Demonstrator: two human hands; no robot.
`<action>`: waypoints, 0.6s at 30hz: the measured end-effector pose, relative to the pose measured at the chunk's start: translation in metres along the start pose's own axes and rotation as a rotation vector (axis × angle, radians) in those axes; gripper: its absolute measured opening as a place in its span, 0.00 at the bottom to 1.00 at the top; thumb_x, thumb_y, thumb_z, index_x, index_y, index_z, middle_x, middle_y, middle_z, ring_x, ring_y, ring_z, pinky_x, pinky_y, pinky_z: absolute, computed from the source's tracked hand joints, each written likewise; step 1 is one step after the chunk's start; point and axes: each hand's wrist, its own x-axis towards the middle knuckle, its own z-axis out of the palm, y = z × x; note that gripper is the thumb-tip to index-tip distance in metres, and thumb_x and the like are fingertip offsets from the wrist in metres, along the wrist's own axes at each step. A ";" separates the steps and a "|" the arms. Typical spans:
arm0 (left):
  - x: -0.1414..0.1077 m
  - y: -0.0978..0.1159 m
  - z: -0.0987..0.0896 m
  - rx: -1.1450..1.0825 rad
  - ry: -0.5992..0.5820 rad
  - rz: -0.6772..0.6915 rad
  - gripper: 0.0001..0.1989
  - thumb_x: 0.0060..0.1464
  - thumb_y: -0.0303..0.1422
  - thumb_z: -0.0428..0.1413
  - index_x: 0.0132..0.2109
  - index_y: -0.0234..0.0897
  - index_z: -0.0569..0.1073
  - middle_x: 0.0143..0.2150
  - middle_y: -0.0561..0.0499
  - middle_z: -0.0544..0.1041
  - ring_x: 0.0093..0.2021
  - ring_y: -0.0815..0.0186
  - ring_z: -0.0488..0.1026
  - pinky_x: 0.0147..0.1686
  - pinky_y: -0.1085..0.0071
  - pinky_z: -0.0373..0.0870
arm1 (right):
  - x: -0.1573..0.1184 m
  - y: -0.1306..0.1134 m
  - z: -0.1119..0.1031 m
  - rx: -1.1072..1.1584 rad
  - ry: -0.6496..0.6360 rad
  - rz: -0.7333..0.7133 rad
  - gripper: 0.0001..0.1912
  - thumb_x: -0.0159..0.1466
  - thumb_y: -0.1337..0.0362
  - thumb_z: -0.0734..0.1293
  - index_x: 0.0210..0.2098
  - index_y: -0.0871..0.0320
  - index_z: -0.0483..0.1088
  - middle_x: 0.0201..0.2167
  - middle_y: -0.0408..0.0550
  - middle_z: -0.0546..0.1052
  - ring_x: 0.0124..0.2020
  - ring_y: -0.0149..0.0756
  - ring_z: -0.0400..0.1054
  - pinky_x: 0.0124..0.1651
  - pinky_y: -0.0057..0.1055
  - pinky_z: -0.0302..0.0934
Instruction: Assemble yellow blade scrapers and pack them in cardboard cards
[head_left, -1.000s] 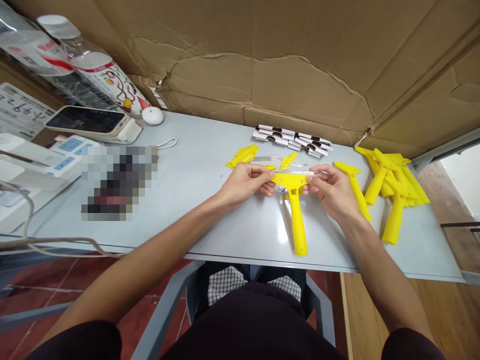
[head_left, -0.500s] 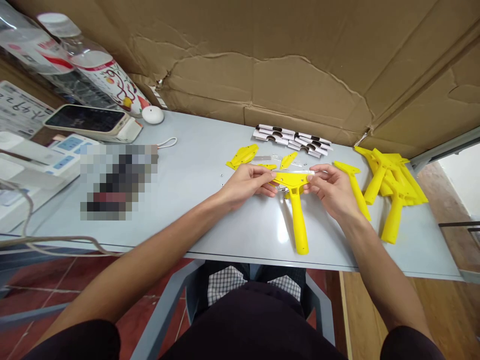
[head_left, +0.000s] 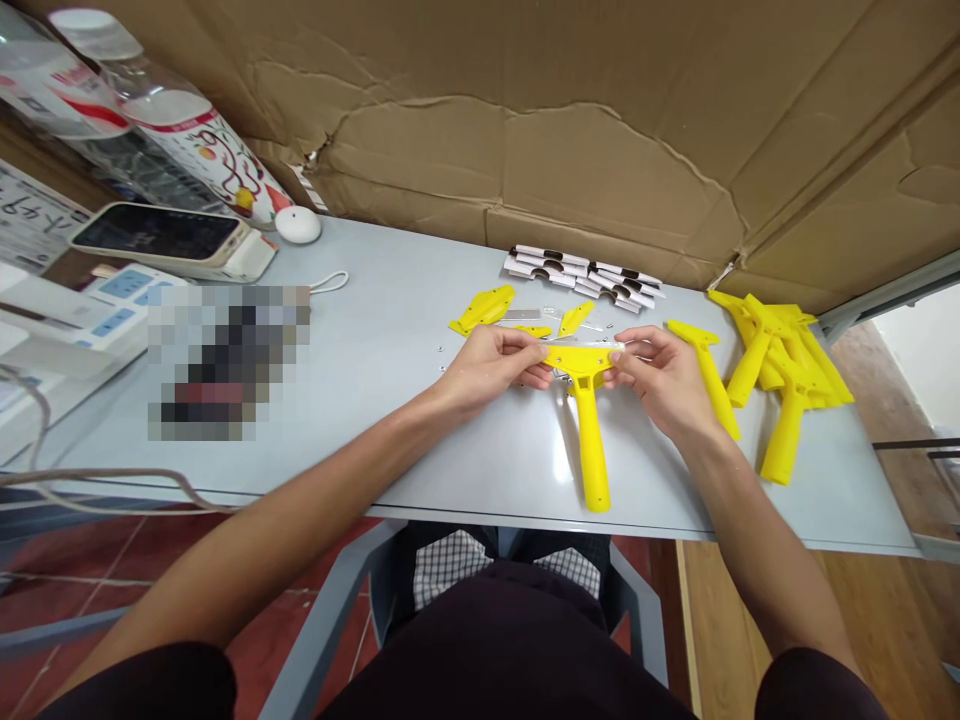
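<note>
A yellow plastic scraper is held between my two hands, its head across the top and its handle pointing toward me. My left hand pinches the head's left end between thumb and fingers. At the right end, my right hand grips it the same way. Along the head's far edge runs a thin, shiny strip. Two small holes show in the head. Just beyond my hands lie loose yellow head plates and a flat metal blade. Small metal bits are partly hidden behind the scraper.
Several yellow scraper handles are heaped on the table's right. White-and-black folded pieces lie near the cardboard wall. On the left are a phone, bottles, a white egg-shaped object, a power strip and cables.
Both hands keep their hold on the scraper. Its handle has swung slightly to the left, and the whole view has shifted a little.
</note>
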 end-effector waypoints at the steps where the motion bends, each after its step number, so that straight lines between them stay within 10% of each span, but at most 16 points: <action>1: 0.001 -0.002 0.000 -0.025 -0.008 0.006 0.07 0.63 0.29 0.64 0.36 0.33 0.83 0.34 0.42 0.86 0.31 0.64 0.84 0.41 0.68 0.85 | 0.000 0.000 0.000 -0.002 0.009 0.000 0.19 0.54 0.60 0.86 0.41 0.55 0.79 0.28 0.40 0.81 0.27 0.33 0.78 0.33 0.31 0.77; 18: 0.002 -0.004 0.000 -0.054 0.004 -0.018 0.06 0.63 0.27 0.65 0.35 0.32 0.83 0.32 0.43 0.86 0.31 0.65 0.85 0.43 0.67 0.85 | -0.001 -0.013 -0.004 -0.154 -0.060 0.062 0.24 0.57 0.51 0.83 0.45 0.55 0.77 0.28 0.42 0.81 0.27 0.37 0.80 0.33 0.34 0.77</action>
